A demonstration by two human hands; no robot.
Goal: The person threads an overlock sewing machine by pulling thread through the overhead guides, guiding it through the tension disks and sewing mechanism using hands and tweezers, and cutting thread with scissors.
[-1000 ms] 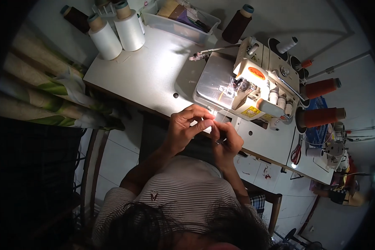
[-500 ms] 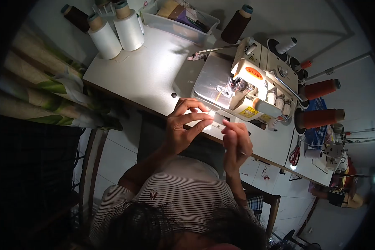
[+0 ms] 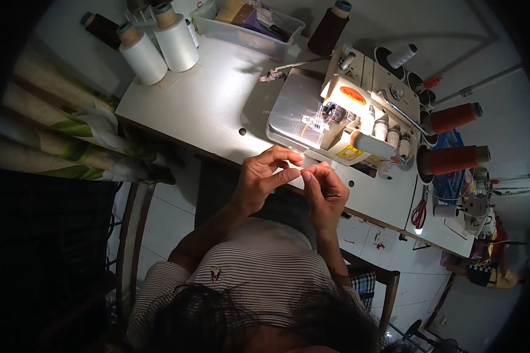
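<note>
From my remote seat I see smooth white cones (image 3: 142,62) at left. The left hand (image 3: 258,183) and right hand (image 3: 320,203) are nearly fingertip to fingertip by the table (image 3: 209,109), apparently for light; whether either grips anything (too fine to show) I cannot tell. A slim dark thing (image 3: 333,195) crosses the right fingers. Beyond stands the hard, boxy machine (image 3: 352,103), then fat red cones (image 3: 453,160).
</note>
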